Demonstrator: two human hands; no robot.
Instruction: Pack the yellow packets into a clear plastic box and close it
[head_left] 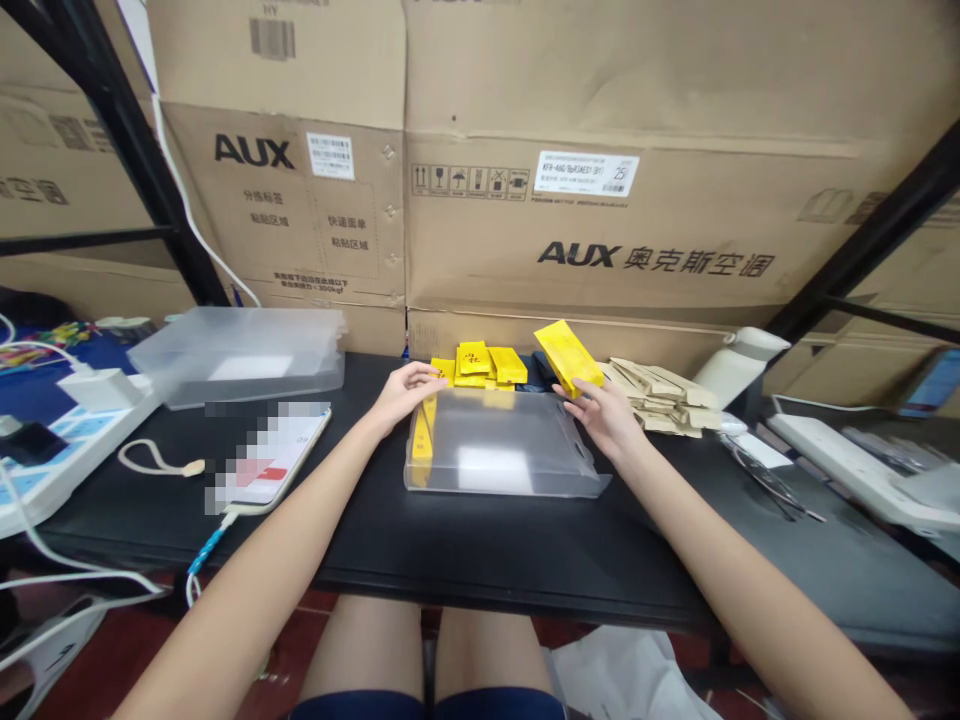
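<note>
A yellow paper packet point(568, 352) is gripped in my right hand point(602, 412), tilted above the far right corner of a clear plastic box point(517, 430). One narrow yellow packet point(422, 445) stands along the left wall inside that box. My left hand point(409, 393) is at the box's far left corner, fingers bent and closed on its edge; the fingertips are partly hidden. Several more yellow packets point(474, 360) lie in a small pile just behind the box, near my left fingertips.
Brown paper packets point(660, 393) and a white bottle point(742, 365) stand at the right, with glasses point(772, 480) nearby. Stacked clear boxes point(247, 350), a phone point(289, 455) on a cable and a power strip point(90, 430) are at the left. Large cartons point(480, 230) wall off the back.
</note>
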